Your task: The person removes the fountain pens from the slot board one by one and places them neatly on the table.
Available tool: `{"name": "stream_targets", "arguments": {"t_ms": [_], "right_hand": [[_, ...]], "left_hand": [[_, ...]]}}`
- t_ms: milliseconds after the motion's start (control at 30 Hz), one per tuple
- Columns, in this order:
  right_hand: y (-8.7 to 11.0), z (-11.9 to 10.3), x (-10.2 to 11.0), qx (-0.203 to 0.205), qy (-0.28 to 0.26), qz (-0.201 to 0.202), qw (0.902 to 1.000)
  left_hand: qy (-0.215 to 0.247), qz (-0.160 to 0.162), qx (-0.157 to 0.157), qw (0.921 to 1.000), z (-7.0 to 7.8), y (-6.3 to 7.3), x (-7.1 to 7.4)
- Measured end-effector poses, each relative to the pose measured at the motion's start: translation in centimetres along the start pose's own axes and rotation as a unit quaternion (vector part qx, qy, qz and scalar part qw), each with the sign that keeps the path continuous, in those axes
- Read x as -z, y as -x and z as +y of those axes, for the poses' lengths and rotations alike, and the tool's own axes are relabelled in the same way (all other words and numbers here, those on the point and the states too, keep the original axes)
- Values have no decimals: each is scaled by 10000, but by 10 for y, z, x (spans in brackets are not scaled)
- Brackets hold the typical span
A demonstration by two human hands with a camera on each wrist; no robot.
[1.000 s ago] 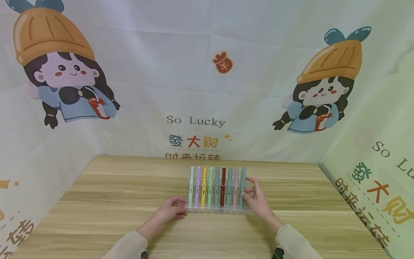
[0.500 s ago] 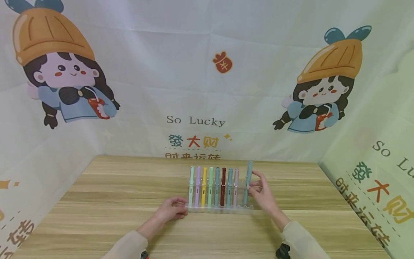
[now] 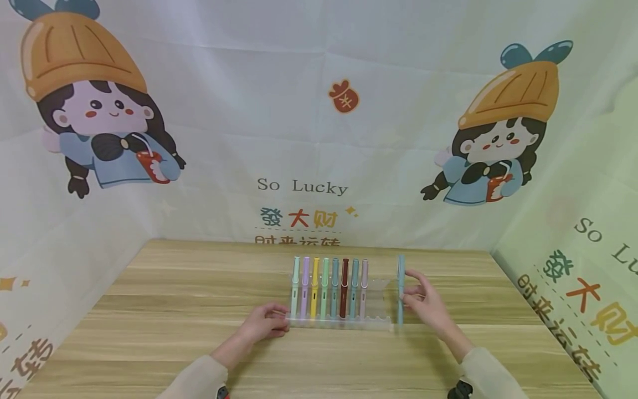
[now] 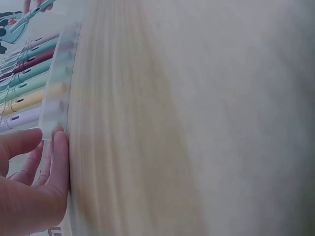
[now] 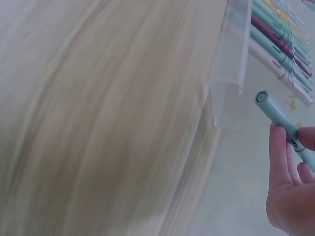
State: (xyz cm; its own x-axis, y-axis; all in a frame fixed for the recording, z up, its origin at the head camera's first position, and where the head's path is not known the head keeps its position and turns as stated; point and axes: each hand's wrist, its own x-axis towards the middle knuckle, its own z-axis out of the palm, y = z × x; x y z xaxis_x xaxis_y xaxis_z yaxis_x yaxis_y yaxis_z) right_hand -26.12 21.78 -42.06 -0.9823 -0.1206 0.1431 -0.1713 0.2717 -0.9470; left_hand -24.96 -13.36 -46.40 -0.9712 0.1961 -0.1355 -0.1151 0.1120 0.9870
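Note:
A clear plastic pen rack [image 3: 344,323] stands on the table with a row of capped pens upright in it. From left they are mint, purple, a yellow pen [image 3: 314,288], green, teal, a dark red pen [image 3: 344,288], teal and a pale mauve pen [image 3: 364,288]. My left hand [image 3: 264,321] holds the rack's left end between thumb and fingers, closer in the left wrist view. Just beyond the rack's right end, my right hand [image 3: 426,302] pinches a teal pen [image 3: 401,288] between thumb and fingers. That pen is upright and apart from the rack; its barrel end shows in the right wrist view.
The rack's right-hand slots hold no pen. A wood-grain table [image 3: 199,282] lies under everything. Behind and beside it hangs a printed cloth [image 3: 224,138] with cartoon figures and lettering.
My right hand has lifted the teal pen out of the rack's right side and carried it right, past the rack's end. The left hand stays at the left end.

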Motion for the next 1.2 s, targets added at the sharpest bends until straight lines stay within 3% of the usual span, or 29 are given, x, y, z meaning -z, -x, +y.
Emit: {"name": "stream_targets", "arguments": {"t_ms": [667,1200], "right_hand": [[12,15,17,-127,269,-676,9973],[13,24,15,-776,910,-720,9902]], "left_hand": [[3,-26,21,10000,0,-1,1],[4,21,22,10000,0,0,0]]}}
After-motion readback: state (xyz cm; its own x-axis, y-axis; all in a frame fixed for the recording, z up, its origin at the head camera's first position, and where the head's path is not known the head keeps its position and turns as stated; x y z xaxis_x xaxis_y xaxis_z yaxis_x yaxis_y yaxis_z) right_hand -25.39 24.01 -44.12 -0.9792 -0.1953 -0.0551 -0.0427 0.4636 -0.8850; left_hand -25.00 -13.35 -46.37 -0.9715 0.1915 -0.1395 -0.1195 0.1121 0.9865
